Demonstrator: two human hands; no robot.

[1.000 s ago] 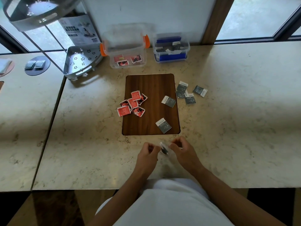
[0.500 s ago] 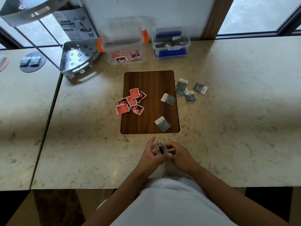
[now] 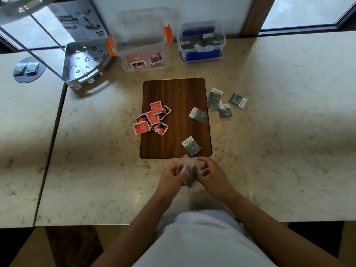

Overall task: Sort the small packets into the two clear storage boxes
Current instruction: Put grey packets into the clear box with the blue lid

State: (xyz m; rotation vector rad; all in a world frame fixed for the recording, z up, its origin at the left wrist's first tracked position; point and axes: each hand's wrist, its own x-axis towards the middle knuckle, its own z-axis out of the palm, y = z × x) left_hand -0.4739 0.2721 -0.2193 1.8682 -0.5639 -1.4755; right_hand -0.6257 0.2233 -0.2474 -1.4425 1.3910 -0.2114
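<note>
Packets on wooden inlay, marble table, windows

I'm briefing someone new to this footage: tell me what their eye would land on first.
The heap of red packets on the left edge of the dark wooden board stands out most, against grey packets scattered over the marble to the board's right. Behind, the orange-latched clear box holds red packets, the blue-latched clear box grey ones. Nearest, both hands hold a dark packet.
</note>
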